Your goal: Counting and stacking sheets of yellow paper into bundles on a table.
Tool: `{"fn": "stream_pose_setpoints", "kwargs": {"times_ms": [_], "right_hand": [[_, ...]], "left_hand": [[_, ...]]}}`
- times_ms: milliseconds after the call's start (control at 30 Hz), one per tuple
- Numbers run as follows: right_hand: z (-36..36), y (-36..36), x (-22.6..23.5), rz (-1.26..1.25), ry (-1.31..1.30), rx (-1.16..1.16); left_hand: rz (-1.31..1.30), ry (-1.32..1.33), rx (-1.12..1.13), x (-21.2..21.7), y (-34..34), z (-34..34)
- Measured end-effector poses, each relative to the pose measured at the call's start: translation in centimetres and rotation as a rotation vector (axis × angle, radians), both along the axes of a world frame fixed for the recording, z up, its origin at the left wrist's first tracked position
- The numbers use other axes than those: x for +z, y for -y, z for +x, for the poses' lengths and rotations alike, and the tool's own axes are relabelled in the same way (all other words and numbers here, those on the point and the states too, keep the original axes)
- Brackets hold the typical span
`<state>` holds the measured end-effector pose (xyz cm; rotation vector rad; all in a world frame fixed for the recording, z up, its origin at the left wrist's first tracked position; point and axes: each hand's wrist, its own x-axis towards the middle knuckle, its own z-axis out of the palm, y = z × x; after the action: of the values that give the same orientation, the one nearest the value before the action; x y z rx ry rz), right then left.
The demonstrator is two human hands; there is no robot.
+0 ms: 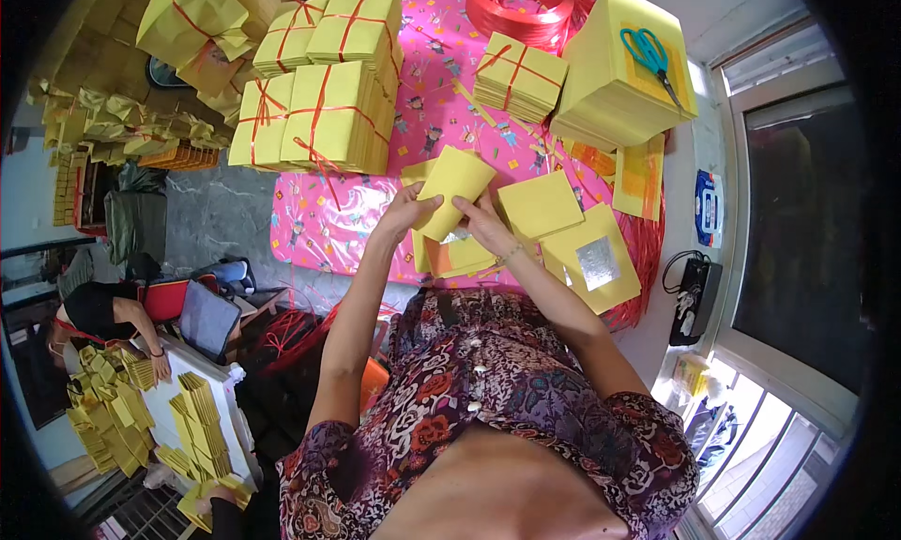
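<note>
My left hand [402,212] and my right hand [485,225] grip a yellow paper piece [457,185] from both sides, thumbs on its face. The paper bows in a curve; whether it is one sheet or several I cannot tell. Below it on the table lie yellow papers with an orange and silver patch [441,257], partly hidden by my hands. To the right of my right hand sit a plain yellow paper stack [540,205] and a yellow sheet with a silver square [595,263].
Yellow bundles tied with red ribbon [328,118] stand at the far left of the pink tablecloth [427,104]. A smaller tied bundle [521,78], a red ribbon roll [519,13] and a tall paper stack [601,80] with teal scissors [648,54] stand far right. Another person [117,305] handles yellow papers at left.
</note>
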<state>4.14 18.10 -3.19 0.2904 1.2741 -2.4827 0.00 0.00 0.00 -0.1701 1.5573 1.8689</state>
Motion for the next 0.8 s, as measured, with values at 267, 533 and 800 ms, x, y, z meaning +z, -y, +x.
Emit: {"fn": "stream_pose_setpoints", "kwargs": {"times_ms": [267, 533, 800], "right_hand": [[0.1, -0.9, 1.1, 0.234, -0.057, -0.003], [1.3, -1.5, 1.2, 0.463, -0.3, -0.04], [2.7, -1.7, -1.3, 0.512, -0.3, -0.01]], "left_hand": [[-0.603, -0.534, 0.046, 1.0, -1.7, 1.4], [-0.158, -0.673, 0.161, -0.1, -2.8, 3.5], [-0.063, -0.603, 0.177, -4.9, -3.3, 5.7]]}}
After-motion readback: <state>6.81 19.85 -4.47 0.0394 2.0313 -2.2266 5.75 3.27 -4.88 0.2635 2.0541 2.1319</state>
